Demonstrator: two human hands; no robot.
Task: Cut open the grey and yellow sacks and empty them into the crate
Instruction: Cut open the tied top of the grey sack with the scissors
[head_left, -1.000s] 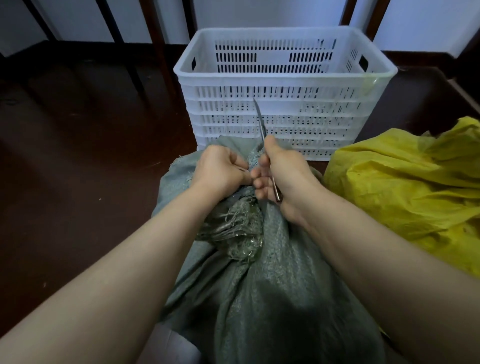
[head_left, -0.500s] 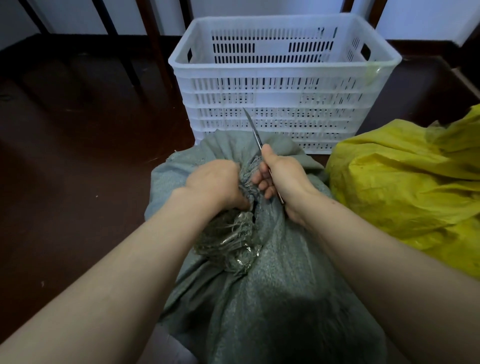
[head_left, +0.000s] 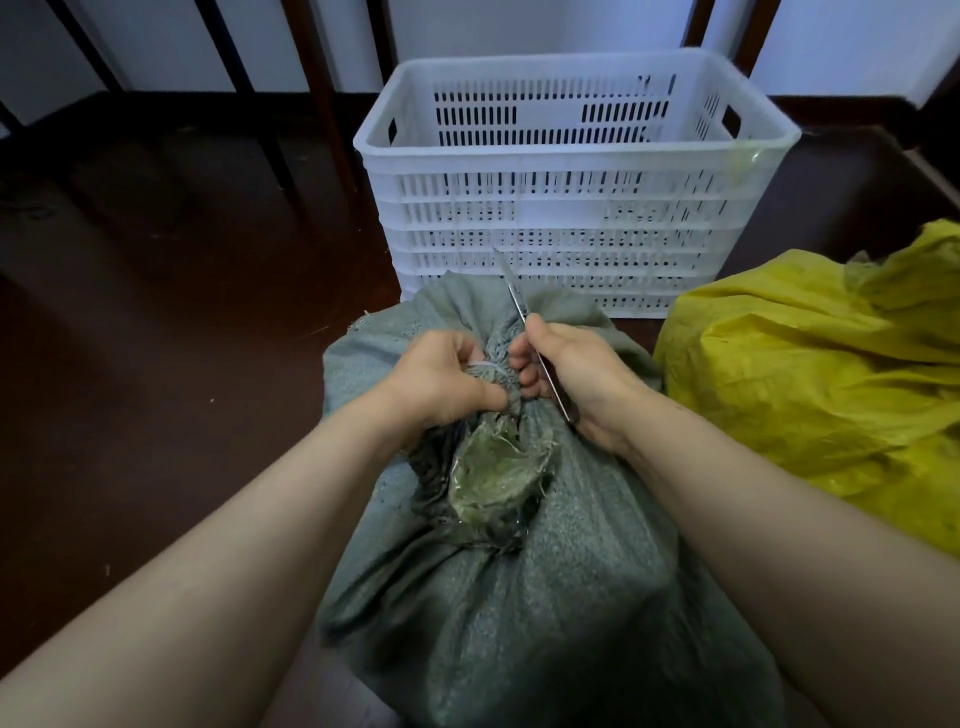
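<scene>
A grey woven sack (head_left: 545, 597) stands in front of me, its neck bunched and tied with a white string (head_left: 488, 367). My left hand (head_left: 441, 379) grips the bunched neck at the string. My right hand (head_left: 576, 379) holds a thin knife (head_left: 511, 286), blade pointing up and away over the neck. A clear inner liner (head_left: 493, 478) hangs out below the tie. The yellow sack (head_left: 810, 374) lies to the right. The white slotted crate (head_left: 571, 192) stands behind both sacks, with nothing visible inside.
Dark brown floor (head_left: 182, 338) stretches to the left. Dark wooden legs or rails (head_left: 322, 104) rise behind the crate against a pale wall. A dark raised ledge (head_left: 924, 176) runs at the far right.
The view has tilted so the crate sits lower in the frame. My hands stayed on the neck, and the white string now shows between them. The knife blade leans slightly more left.
</scene>
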